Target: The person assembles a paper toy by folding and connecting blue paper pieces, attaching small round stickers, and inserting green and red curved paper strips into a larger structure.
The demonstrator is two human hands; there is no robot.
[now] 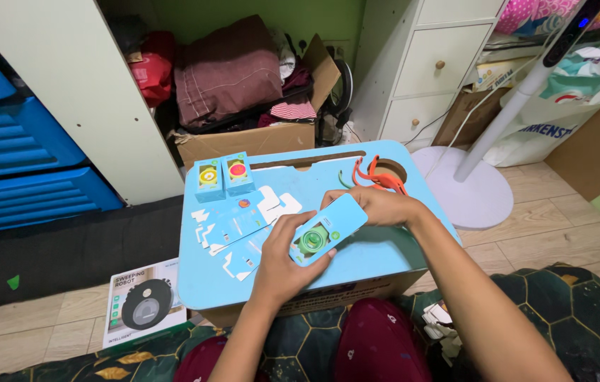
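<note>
We hold the light-blue card [327, 230] over the table [364, 258]: left hand [282, 265] curled around its lower end, right hand [378, 206] pinching its top.

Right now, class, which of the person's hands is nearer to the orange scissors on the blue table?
Right. The right hand lies just beside the orange scissors, almost touching. The left hand is farther, toward the table's near edge.

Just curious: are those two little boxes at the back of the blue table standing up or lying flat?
Standing up. The two small boxes rest on their narrow ends side by side, picture faces forward, near the table's back left corner.
</note>
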